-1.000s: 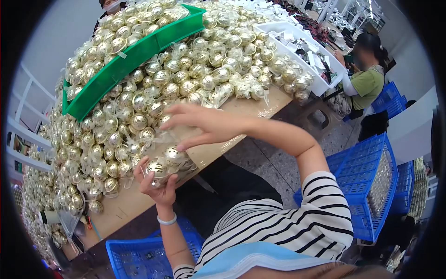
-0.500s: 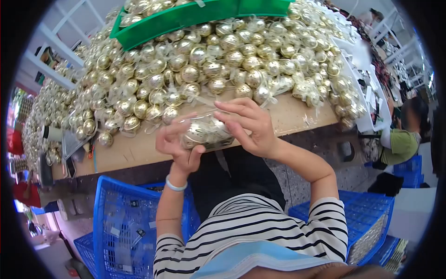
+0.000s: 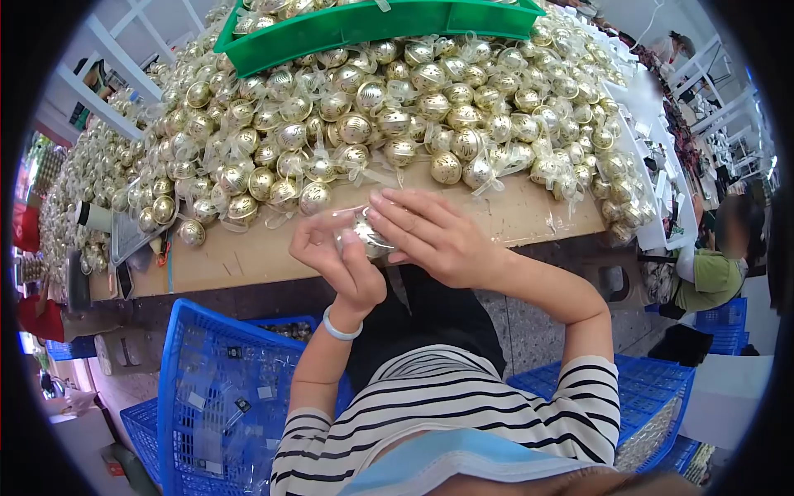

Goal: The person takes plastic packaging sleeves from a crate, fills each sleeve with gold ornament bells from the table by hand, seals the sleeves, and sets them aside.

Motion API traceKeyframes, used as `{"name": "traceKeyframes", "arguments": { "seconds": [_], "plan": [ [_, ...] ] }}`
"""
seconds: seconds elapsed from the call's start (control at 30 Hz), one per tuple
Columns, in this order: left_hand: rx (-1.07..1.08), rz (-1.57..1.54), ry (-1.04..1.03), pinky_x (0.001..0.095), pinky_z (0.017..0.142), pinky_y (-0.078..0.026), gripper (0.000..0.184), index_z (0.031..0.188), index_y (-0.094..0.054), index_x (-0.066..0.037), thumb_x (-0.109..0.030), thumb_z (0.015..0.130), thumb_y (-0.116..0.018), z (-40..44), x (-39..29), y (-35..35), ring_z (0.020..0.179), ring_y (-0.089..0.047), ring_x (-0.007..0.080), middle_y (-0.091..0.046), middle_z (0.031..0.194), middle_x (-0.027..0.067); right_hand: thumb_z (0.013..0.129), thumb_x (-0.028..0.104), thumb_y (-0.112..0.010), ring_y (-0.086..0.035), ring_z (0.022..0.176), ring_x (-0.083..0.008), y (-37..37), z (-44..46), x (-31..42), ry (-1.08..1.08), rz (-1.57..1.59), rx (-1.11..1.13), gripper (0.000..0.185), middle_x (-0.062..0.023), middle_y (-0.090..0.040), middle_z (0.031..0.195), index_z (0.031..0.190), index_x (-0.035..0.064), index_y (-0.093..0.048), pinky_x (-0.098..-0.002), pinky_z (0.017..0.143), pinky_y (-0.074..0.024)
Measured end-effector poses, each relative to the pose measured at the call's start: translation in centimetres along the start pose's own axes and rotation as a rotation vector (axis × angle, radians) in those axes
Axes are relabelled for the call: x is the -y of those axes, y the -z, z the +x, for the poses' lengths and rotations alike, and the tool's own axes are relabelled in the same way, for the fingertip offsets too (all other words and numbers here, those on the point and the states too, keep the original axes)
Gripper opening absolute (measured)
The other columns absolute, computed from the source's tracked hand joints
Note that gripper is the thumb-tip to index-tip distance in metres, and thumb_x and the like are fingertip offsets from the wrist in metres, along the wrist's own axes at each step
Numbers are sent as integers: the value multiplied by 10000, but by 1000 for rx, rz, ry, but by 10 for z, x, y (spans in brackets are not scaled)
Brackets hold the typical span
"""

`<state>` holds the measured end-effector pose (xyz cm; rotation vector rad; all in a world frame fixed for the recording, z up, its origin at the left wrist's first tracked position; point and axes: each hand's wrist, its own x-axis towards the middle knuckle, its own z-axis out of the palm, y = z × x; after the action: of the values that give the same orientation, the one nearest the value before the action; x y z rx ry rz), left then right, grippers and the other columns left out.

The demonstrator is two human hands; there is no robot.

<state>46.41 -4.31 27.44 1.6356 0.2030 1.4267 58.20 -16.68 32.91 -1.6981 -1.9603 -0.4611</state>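
Note:
At the table's front edge I hold a clear plastic pack with shiny gold ball ornaments inside. My left hand is closed round its left end, thumb on the near side. Over its right part lies my right hand, fingers together and pressed against it, hiding much of it. Just beyond my hands is a large heap of gold ball ornaments with sheer pale ribbons on the brown table.
A green tray of balls rests on the heap. Blue crates stand at my left, another blue crate at my right. White trays line the table's right side. A person in a green top sits at far right.
My right hand has come down over the pack and covers more of it. My left hand has shifted slightly right, its fingers now curled closer. The view has moved a little.

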Motion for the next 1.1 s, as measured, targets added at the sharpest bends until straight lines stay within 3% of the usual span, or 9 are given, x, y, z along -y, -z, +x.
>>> {"name": "traceKeyframes", "arguments": {
  "seconds": [0.17, 0.27, 0.37, 0.57, 0.67, 0.87, 0.9, 1.0, 1.1],
  "plan": [
    [82, 51, -76, 454, 1002, -434, 451, 1368, -251, 21, -7, 945, -403, -5, -8, 1, 1055, -535, 266, -533, 1095, 182, 909, 224, -699, -626, 1157, -302, 42, 14, -4, -80, 235, 149, 435, -147, -619, 1332, 1270, -1, -613, -423, 951, -530],
    [165, 67, -132, 454, 964, -458, 432, 1339, -252, 20, 17, 937, -409, -5, -17, 1, 1014, -549, 294, -524, 1095, 198, 904, 187, -708, -628, 1109, -307, 71, 27, -4, -125, 242, 394, 290, -148, -628, 1267, 1101, -4, -614, -414, 897, -552],
    [153, 70, -235, 420, 902, -500, 362, 1258, -327, 36, 39, 920, -456, -1, -17, -5, 992, -577, 297, -519, 1104, 210, 871, 164, -741, -628, 1110, -319, 76, 25, 6, 33, -60, 437, 266, -153, -628, 1255, 1023, 1, -595, -400, 852, -566],
    [218, 202, -305, 428, 868, -504, 311, 1224, -326, 10, 44, 937, -441, 13, -29, -1, 974, -569, 293, -500, 1084, 196, 838, 68, -747, -628, 1088, -303, 60, 13, -10, 30, 182, 78, 241, -139, -658, 1189, 1010, -5, -595, -403, 807, -576],
    [197, 197, -332, 427, 843, -517, 310, 1219, -346, 9, 39, 932, -460, 13, -29, -2, 953, -593, 320, -514, 1082, 188, 808, 119, -725, -636, 1003, -297, 51, 7, -9, 134, -18, -25, 218, -139, -664, 1120, 964, 19, -610, -379, 818, -570],
    [56, 65, -465, 475, 795, -555, 311, 1214, -367, -4, 20, 928, -489, 10, -25, -7, 915, -663, 387, -529, 1077, 177, 806, 161, -871, -648, 1097, -221, 55, 12, -27, -506, 979, 93, 161, -86, -691, 1142, 916, 90, -777, -374, 988, -489],
    [27, 55, -494, 483, 789, -560, 305, 1212, -371, -7, 15, 931, -490, 12, -24, -9, 914, -671, 397, -529, 1076, 175, 813, 163, -875, -625, 1168, -194, 59, 11, -23, -528, 883, 79, 163, -73, -696, 1163, 944, 93, -807, -366, 998, -491],
    [7, 126, -586, 481, 777, -552, 247, 1176, -395, -33, -14, 951, -493, 18, -25, -8, 933, -673, 397, -534, 1075, 155, 807, 200, -880, -657, 1094, -200, 47, 2, -6, -570, 912, -154, 170, -91, -713, 1165, 920, 93, -811, -358, 962, -498],
    [181, 285, -655, 511, 790, -578, 375, 1228, -292, -64, 30, 905, -457, 27, -35, 3, 870, -661, 400, -484, 1090, 161, 846, 92, -828, -641, 1160, -214, 48, -2, 3, -590, 974, -212, 70, -131, -693, 1240, 876, 52, -778, -365, 1013, -482]
  ]
}}
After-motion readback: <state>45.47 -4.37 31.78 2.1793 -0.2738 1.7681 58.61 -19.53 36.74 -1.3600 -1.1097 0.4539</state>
